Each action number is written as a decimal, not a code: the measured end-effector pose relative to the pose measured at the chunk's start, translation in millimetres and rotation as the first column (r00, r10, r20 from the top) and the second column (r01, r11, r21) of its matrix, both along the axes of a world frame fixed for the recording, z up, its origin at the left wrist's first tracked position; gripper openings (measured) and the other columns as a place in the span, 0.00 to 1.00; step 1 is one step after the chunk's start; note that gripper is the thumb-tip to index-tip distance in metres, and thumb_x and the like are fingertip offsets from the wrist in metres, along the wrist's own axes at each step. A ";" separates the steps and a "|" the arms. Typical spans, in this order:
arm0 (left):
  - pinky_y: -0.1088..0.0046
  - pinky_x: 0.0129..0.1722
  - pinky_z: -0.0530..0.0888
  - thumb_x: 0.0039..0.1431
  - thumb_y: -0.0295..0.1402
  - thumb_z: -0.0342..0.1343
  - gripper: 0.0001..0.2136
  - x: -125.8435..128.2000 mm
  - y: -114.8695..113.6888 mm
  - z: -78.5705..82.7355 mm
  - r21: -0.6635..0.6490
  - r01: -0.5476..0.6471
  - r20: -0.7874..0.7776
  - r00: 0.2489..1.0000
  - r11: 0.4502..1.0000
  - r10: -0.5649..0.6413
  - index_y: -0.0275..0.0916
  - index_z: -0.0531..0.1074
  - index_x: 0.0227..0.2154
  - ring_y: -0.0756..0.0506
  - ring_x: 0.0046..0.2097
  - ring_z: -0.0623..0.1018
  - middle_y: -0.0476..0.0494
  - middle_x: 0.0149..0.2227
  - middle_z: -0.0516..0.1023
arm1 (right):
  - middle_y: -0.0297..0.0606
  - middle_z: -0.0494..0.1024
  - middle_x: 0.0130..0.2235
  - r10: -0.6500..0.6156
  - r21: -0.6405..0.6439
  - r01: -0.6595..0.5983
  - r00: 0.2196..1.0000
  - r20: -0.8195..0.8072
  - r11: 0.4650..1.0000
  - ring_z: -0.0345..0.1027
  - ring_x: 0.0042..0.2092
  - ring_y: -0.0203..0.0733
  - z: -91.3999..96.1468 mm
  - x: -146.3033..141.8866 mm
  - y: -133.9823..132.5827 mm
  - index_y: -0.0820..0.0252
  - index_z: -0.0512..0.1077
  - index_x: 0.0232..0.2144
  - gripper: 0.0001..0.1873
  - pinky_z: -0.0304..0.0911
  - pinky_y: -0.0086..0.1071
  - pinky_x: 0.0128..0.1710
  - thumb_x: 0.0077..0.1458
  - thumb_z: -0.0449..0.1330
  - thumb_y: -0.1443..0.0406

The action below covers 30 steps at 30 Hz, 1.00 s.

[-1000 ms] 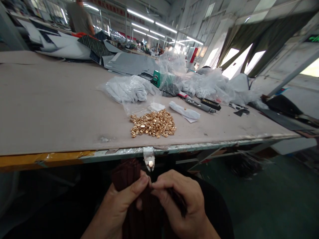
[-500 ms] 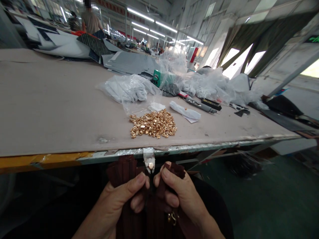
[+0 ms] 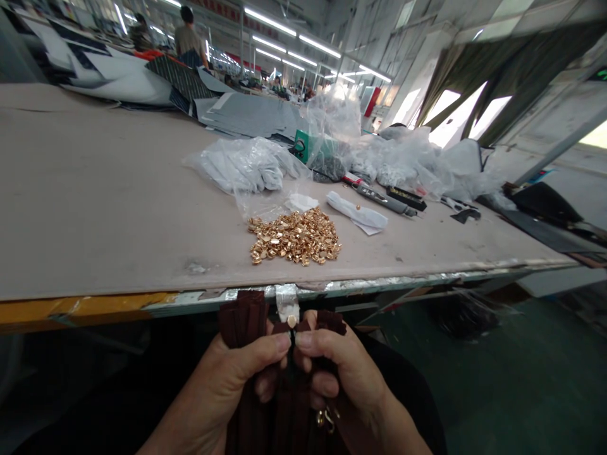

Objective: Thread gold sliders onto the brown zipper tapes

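My left hand [image 3: 237,373] and my right hand [image 3: 339,373] are both closed on a bundle of dark brown zipper tapes [image 3: 246,313] held below the table edge. Their thumbs and forefingers pinch the tape ends together under a small metal fixture [image 3: 288,303] taped to the table edge [image 3: 379,282], which has a gold slider at its tip. A gold zipper pull [image 3: 326,418] hangs below my right hand. A pile of gold zipper sliders [image 3: 296,236] lies on the table just beyond the fixture.
Clear plastic bags [image 3: 246,165] and crumpled plastic [image 3: 403,161] lie behind the pile, with a green box [image 3: 303,146], a folded white packet [image 3: 356,213] and dark hand tools [image 3: 386,201]. Grey and black sheets [image 3: 246,117] are stacked far back. A person [image 3: 188,39] stands in the distance.
Both hands have risen with the brown tapes and now bring the pinched ends up to the fixture on the table edge. The distant person has moved right.
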<state>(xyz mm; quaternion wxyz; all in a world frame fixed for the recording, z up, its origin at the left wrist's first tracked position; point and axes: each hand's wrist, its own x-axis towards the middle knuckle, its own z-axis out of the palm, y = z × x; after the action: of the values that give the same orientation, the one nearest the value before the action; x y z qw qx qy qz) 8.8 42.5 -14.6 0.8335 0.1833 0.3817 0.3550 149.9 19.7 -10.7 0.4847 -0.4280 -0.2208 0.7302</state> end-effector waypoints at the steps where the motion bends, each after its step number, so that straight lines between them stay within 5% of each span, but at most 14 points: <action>1: 0.79 0.18 0.68 0.43 0.31 0.68 0.08 0.8 0.1 0.1 0.000 -0.002 0.001 1.000 1.000 0.002 0.34 0.76 0.19 0.55 0.17 0.64 0.53 0.14 0.66 | 0.26 0.69 0.18 -0.001 -0.004 0.001 1.000 -0.003 1.000 0.45 0.13 0.23 0.7 -0.4 0.6 0.60 0.62 0.21 0.15 0.51 0.19 0.11 0.45 0.66 0.63; 8: 0.71 0.21 0.74 0.40 0.31 0.69 0.08 4.1 1.0 2.5 -0.028 -0.013 -0.017 1.000 1.000 0.012 0.35 0.75 0.20 0.50 0.18 0.71 0.51 0.16 0.71 | 0.27 0.71 0.17 -0.027 0.011 0.027 1.000 -0.013 1.000 0.47 0.11 0.23 -4.6 -4.2 6.5 0.61 0.64 0.20 0.15 0.53 0.20 0.08 0.41 0.68 0.62; 22: 0.81 0.18 0.70 0.39 0.33 0.72 0.12 8.3 -1.6 -5.2 0.070 -0.185 -0.095 0.977 0.980 0.192 0.37 0.72 0.18 0.53 0.18 0.71 0.54 0.16 0.73 | 0.28 0.73 0.18 -0.022 0.093 0.016 0.997 0.068 0.995 0.49 0.11 0.24 -8.0 2.1 16.2 0.61 0.65 0.20 0.17 0.54 0.20 0.09 0.41 0.71 0.60; 30: 0.80 0.16 0.66 0.42 0.41 0.70 0.16 8.9 -5.5 4.8 0.135 -0.158 -0.221 0.958 0.978 0.185 0.37 0.70 0.17 0.53 0.16 0.67 0.55 0.13 0.66 | 0.25 0.65 0.15 -0.099 0.281 -0.045 0.873 0.477 0.959 0.51 0.15 0.25 4.5 10.6 15.3 0.62 0.68 0.23 0.17 0.46 0.19 0.13 0.51 0.66 0.56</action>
<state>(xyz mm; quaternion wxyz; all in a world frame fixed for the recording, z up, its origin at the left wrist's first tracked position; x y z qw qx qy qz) 17.7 37.0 -9.8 0.7372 0.2375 0.4697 0.4238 160.6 35.0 -6.3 0.4800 -0.5271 -0.4315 0.5528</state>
